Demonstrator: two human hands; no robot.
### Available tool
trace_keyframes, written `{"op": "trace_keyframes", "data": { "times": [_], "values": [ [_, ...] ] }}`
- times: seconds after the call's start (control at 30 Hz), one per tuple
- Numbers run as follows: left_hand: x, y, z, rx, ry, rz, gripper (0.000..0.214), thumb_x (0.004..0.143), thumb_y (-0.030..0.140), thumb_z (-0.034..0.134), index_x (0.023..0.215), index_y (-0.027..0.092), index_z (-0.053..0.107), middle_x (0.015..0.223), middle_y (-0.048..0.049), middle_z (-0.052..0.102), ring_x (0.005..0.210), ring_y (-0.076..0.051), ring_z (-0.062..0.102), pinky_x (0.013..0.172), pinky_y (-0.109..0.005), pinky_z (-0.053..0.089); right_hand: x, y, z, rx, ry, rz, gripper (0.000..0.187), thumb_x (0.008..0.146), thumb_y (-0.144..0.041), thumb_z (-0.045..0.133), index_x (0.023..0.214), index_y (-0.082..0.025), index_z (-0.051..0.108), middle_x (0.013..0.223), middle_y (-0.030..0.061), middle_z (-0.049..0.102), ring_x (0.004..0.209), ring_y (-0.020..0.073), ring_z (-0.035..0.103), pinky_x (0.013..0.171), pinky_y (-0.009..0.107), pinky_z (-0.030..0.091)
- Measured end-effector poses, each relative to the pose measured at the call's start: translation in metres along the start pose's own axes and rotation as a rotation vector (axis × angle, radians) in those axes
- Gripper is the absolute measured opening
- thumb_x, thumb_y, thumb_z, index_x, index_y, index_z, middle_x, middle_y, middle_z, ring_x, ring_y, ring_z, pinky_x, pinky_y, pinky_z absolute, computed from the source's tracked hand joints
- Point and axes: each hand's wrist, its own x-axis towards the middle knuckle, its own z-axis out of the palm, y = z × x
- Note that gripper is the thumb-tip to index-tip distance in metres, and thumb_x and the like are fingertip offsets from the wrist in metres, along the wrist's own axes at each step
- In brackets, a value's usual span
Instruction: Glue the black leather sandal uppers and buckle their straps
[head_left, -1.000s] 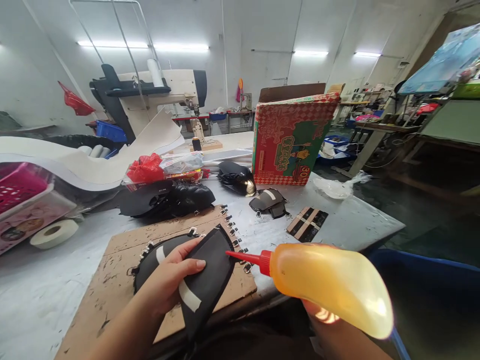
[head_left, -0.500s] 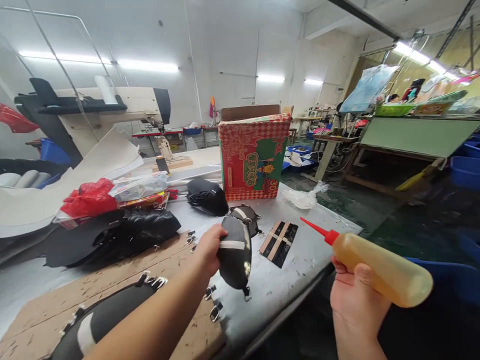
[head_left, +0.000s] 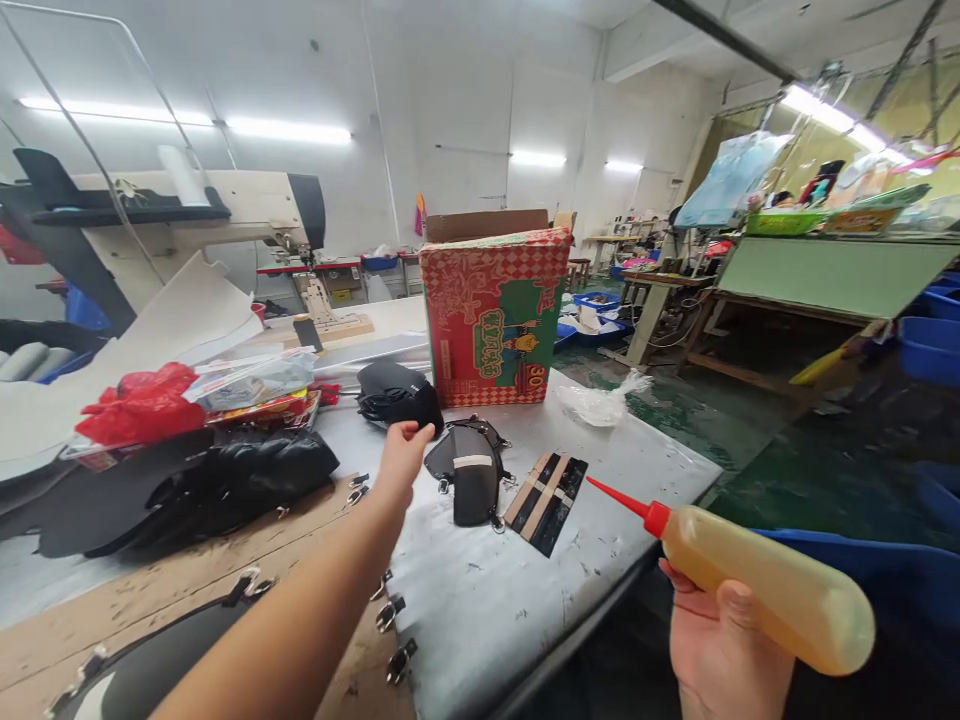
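black panel: the piece with a pale strip across it lies on the table just ahead of your left hand, overlapping a second dark piece beneath it; metal buckles show around their edges.
left hand: your left hand is at the near left of that pair, fingers bent and loosely parted; you can't tell from here whether a fingertip touches anything.
right hand: your right hand is wrapped around the squeeze bottle, thumb on its near side.
red nozzle: the red nozzle points left, its tip close to the striped piece in your view.
striped piece: a brown and black striped piece lies just right of the black panel.
dark stack: a stack of black pieces sits behind your left fingers.
cardboard: a brown cardboard sheet is at your left, with another black panel on it, partly behind your forearm.
carton: a red and green box stands behind the panels, a clear plastic bag to its right.
far left: a red bag rests behind a black heap.
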Motion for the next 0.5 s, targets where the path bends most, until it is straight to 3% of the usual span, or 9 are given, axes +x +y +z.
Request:
{"op": "trace_keyframes", "data": {
  "times": [0.1,0.17,0.23,0.3,0.4,0.5],
  "values": [
    [-0.021,0.017,-0.075,0.055,-0.032,0.127,0.022,0.072,0.03,0.064,0.09,0.018,0.058,0.082,0.0015,0.058,0.08,-0.014,0.054,0.072,-0.025,0.04,-0.012,0.004,-0.001,0.053,0.003,0.17,0.052,0.043,-0.042,0.085,0.087,-0.023,0.065,0.075,-0.0062,0.065,0.058,0.0139,0.061,0.042,0.021,0.053],
    [-0.04,0.016,-0.131,0.181,-0.054,0.163,0.028,0.064,0.036,0.07,0.084,0.019,0.06,0.076,0.0018,0.06,0.075,-0.016,0.054,0.07,-0.025,0.039,-0.021,0.008,0.0,0.064,-0.013,0.261,0.051,0.041,-0.044,0.084,0.084,-0.023,0.066,0.073,-0.0058,0.066,0.055,0.0141,0.061,0.039,0.022,0.053],
    [-0.062,0.002,-0.183,0.55,-0.066,0.177,0.032,0.064,0.046,0.066,0.082,0.02,0.061,0.074,0.0,0.061,0.072,-0.019,0.055,0.067,-0.028,0.04,-0.029,0.014,0.003,0.06,-0.053,0.337,0.053,0.042,-0.043,0.084,0.087,-0.022,0.066,0.072,-0.005,0.066,0.053,0.015,0.061,0.038,0.024,0.053],
    [-0.084,-0.019,-0.22,0.926,-0.051,0.13,0.038,0.062,0.053,0.064,0.083,0.021,0.063,0.081,-0.004,0.065,0.079,-0.024,0.058,0.07,-0.032,0.04,-0.039,0.019,0.009,0.057,-0.096,0.408,0.056,0.041,-0.041,0.084,0.091,-0.022,0.065,0.072,-0.0052,0.066,0.053,0.0152,0.061,0.037,0.024,0.054],
    [-0.107,-0.047,-0.246,1.184,-0.09,0.096,0.051,0.061,0.057,0.064,0.097,0.02,0.064,0.103,-0.0113,0.066,0.099,-0.033,0.055,0.082,-0.037,0.038,-0.054,0.022,0.023,0.056,-0.139,0.478,0.057,0.04,-0.04,0.085,0.091,-0.023,0.064,0.076,-0.0053,0.066,0.055,0.0155,0.062,0.036,0.024,0.054],
    [-0.117,-0.056,-0.247,1.137,-0.084,0.081,0.053,0.07,0.053,0.058,0.109,0.017,0.059,0.113,-0.0137,0.062,0.105,-0.033,0.053,0.085,-0.038,0.038,-0.069,0.02,0.036,0.062,-0.189,0.508,0.052,0.044,-0.042,0.083,0.089,-0.024,0.065,0.076,-0.0044,0.066,0.057,0.0165,0.063,0.037,0.025,0.054]
  ]
}}
